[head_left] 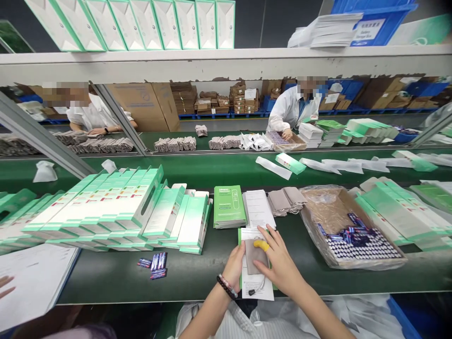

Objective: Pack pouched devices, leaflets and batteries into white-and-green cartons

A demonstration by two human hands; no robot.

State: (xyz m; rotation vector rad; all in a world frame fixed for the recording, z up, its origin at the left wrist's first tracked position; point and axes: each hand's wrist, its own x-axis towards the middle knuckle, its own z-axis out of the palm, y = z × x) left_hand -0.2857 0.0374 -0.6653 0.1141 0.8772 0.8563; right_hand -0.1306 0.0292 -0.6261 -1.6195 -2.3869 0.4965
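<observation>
My left hand (234, 267) grips the left edge of a small stack: a green booklet (240, 281) underneath with a printed white leaflet (257, 291) over it. On top lies a grey fabric drawstring pouch (252, 260), its cord and dark toggle hanging toward me. Over the pouch, my right hand (282, 261) has its fingers spread, with thumb and index finger touching the fabric. A yellow cover (261, 245) sits on one finger of that hand. Just beyond are a pile of green booklets (229, 207), white leaflets (259, 209) and folded grey pouches (286, 200).
A plastic-lined carton (318, 235) of batteries stands at right. Several loose batteries (158, 263) lie left on the green belt (116, 282). Green-white boxes (106, 202) are stacked at left. A hand (6, 286) rests by papers at far left. Two co-workers sit across; a shelf (212, 63) spans above.
</observation>
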